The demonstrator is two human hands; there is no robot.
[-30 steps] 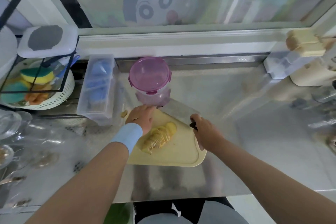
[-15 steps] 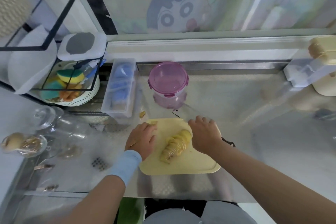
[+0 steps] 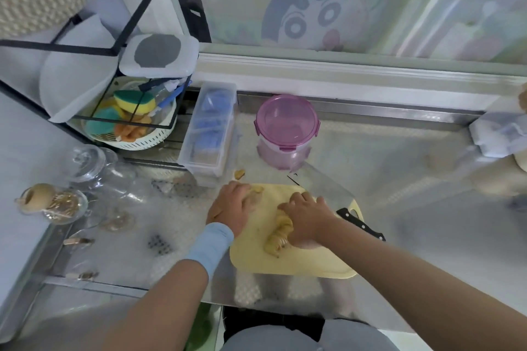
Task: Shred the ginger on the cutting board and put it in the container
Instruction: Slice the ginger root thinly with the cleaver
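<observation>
right hand (image 3: pixel 308 219) lay palm-down on the ginger (image 3: pixel 281 232), fingers spread and fairly straight, pressing the fanned slices, not curled round anything. ginger sat under and just left of that palm, mid board (image 3: pixel 256 259).

left hand (image 3: pixel 231 208) was at the board's far-left corner, knuckles up, fingers bent down. a small ginger chunk (image 3: pixel 256 189) sat at its fingertips. couldn't tell if they touched it or gripped anything. blue cuff (image 3: pixel 211 245) on that wrist.

knife (image 3: pixel 322 185) lay flat just beyond the right hand, blade across the board's far edge, black handle out to that hand's right. neither hand was on it.

container (image 3: pixel 286 125): round, purple-tinted, lid on, standing on the counter (image 3: pixel 385 179) beyond both hands, just past the blade tip. contents not readable through the tint.

scrap (image 3: pixel 239 174) of ginger lay on the counter just beyond the left hand, off the board.

clear box (image 3: pixel 209 128), beyond-left of the left hand, held blue items. white basket (image 3: pixel 142 142), well left of it, held green/yellow sponges (image 3: pixel 134 100) and orange bits. glass jar (image 3: pixel 91 159) sat left of that hand too.
</observation>
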